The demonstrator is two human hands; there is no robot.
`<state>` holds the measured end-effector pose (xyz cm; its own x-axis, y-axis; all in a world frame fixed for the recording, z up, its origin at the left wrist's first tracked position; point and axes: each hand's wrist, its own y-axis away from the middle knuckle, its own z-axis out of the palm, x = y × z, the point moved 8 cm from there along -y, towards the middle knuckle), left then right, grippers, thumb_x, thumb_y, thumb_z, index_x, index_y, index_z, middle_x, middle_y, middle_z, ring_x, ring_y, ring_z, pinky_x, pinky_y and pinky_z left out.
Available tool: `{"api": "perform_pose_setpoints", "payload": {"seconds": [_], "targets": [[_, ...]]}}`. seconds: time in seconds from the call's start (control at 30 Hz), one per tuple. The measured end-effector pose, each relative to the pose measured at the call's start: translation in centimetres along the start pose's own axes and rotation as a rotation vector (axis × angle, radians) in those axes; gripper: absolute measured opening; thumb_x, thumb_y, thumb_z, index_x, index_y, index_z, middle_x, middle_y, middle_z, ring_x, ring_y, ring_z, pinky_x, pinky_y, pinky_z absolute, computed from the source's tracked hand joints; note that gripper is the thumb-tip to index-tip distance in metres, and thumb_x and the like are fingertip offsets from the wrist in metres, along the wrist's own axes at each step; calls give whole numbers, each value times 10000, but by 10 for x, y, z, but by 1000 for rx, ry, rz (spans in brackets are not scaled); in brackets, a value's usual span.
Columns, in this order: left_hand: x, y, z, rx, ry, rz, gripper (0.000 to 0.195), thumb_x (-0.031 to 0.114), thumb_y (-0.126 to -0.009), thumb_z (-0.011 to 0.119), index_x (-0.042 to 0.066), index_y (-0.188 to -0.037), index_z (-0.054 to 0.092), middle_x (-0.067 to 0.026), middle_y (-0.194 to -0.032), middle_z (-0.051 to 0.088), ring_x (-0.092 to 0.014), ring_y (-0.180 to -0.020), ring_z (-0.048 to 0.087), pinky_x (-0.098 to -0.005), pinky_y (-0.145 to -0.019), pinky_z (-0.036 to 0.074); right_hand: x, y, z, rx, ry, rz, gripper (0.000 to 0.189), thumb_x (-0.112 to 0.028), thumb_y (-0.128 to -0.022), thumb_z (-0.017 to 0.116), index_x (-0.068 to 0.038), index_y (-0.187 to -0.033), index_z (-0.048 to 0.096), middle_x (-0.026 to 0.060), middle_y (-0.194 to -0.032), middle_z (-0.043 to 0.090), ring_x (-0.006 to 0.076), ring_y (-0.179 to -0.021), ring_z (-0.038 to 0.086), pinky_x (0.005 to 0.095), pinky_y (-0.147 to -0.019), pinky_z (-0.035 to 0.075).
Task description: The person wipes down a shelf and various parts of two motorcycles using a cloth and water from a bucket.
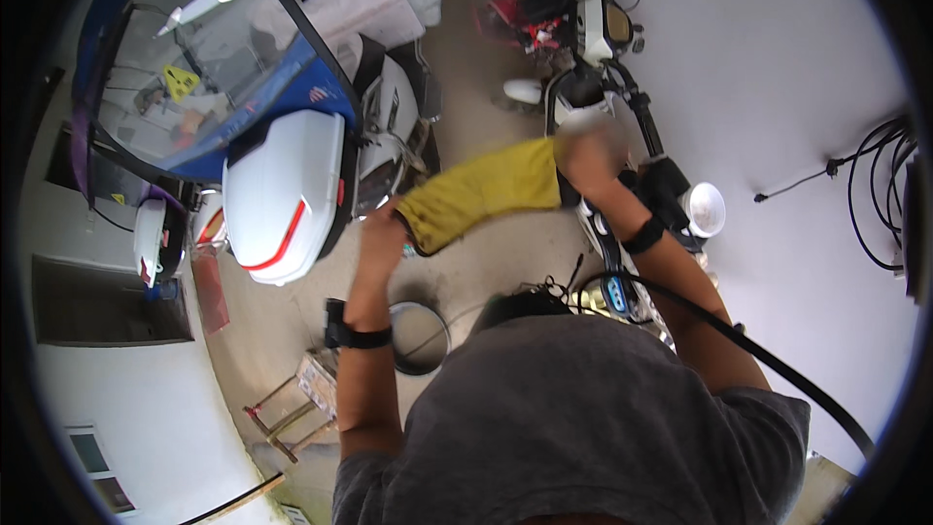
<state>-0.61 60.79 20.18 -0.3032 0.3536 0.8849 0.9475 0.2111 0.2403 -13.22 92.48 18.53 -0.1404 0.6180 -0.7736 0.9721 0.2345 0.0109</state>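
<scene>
A yellow cloth [485, 189], dirty along its lower left edge, hangs stretched between my two hands. My left hand [383, 230] grips its left end, near a dark hem. At the cloth's upper right end is my right hand [592, 153], closed on it, though blur hides the fingers. Behind my right hand stands a white and black motorbike [583, 98] close to the wall. Both of my wrists carry black bands.
Scooters with a white top case [288, 197] and a clear rain canopy [197, 65] stand left. Below lie a round basin [420, 339] and a small wooden stool [310, 401]. A white bucket [705, 209] is beside the motorbike; black cables [875, 189] hang on the right wall.
</scene>
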Motion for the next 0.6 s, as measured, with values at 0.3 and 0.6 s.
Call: {"api": "perform_pose_setpoints", "payload": {"seconds": [0.3,0.6], "targets": [[-7,-22,125,-465,465,-34,498,150,-878,611,-3,-1332,477,-118,-1246,580,-206,-1139,570,-337,-964,475,-10,17,102,-422,-765,32,460,-124,-835,612,41,-1262,579,95,-1027,643,149,-885,606,283,-775,500],[-26,-153,168,-369,650,-297,418,314,-924,656,6,-1185,549,-106,-1035,629,-206,-870,662,-345,-691,561,14,-66,88,-393,-839,157,313,-50,-874,553,41,-1167,616,84,-991,662,153,-950,609,266,-860,477]]}}
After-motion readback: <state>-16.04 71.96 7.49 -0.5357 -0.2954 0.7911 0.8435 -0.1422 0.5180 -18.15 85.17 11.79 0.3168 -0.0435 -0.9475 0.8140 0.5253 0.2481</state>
